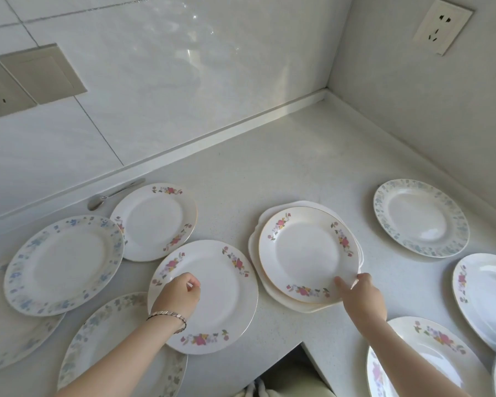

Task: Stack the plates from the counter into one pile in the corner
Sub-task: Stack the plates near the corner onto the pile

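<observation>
The right hand (364, 293) pinches the near rim of a gold-edged rose plate (307, 253), thumb on top and fingers (359, 277) curled under the edge. That plate lies on a scalloped white plate (255, 247) at the middle of the bench (298, 167), well apart from the wall corner (327, 94).

The left hand (181, 292), with a bracelet (169, 316) at the wrist, rests on the left part of a larger rose plate (212, 296). Its fingers are curled together, and I cannot tell whether they grip the rim.

To the left lie a blue-flowered plate (63, 265) and a smaller rose plate (155, 222), with a spoon (112, 194) against the wall. A leaf-bordered plate (421, 217) sits to the right, nearer the corner. A wall socket (443, 25) is above it.
</observation>
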`<action>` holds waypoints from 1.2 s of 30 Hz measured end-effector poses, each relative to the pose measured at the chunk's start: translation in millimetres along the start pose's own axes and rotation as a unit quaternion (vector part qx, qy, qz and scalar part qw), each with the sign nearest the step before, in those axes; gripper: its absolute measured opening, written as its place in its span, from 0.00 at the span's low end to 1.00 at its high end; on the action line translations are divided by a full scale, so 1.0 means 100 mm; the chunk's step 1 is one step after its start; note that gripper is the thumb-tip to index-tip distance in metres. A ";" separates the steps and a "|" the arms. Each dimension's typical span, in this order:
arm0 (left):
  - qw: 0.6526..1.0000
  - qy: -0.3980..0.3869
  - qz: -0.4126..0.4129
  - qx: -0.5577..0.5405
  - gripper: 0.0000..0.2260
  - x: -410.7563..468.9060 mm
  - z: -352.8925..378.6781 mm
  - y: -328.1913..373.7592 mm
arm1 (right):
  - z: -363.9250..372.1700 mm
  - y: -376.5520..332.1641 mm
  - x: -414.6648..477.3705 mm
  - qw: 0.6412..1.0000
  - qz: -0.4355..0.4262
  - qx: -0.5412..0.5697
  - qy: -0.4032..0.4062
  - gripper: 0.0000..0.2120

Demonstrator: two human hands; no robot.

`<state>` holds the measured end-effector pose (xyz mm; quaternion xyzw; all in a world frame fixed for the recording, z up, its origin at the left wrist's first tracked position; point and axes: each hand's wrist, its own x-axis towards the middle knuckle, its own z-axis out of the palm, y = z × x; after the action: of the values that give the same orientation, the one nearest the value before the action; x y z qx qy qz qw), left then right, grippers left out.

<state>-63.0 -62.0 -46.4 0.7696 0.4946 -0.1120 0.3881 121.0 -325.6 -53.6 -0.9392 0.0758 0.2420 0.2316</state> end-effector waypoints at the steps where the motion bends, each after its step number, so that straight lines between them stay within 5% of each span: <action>1: 1.000 0.009 -0.005 0.018 0.09 -0.01 -0.01 -0.03 | -0.02 -0.02 -0.02 1.000 -0.003 -0.025 0.003 0.24; 6: 0.979 0.127 -0.071 0.142 0.18 0.10 -0.19 -0.24 | -0.03 -0.16 -0.13 0.992 -0.081 -0.093 0.013 0.21; 9: 0.983 0.115 -0.127 0.062 0.17 0.20 -0.30 -0.35 | 0.03 -0.29 -0.19 0.984 -0.123 -0.124 -0.026 0.17; 13: 0.992 0.074 -0.101 -0.020 0.19 0.29 -0.31 -0.39 | 0.10 -0.36 -0.25 0.983 -0.148 -0.096 -0.048 0.13; 24: 0.949 0.208 -0.001 -0.236 0.09 -0.08 -0.34 -0.27 | -0.12 -0.03 -0.20 0.991 -0.122 0.001 -0.049 0.05; 31: 0.893 0.106 0.007 -0.437 0.12 -0.03 -0.16 0.45 | -0.30 0.27 -0.06 0.997 -0.072 0.034 -0.018 0.05; 36: 0.906 0.056 -0.030 -0.418 0.13 0.04 0.45 0.96 | -0.37 0.44 -0.03 0.998 -0.044 0.048 -0.007 0.05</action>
<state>29.8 -111.8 -32.4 0.5266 0.5395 0.1371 0.6426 122.7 -381.8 -41.0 -0.9274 0.0445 0.2346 0.2878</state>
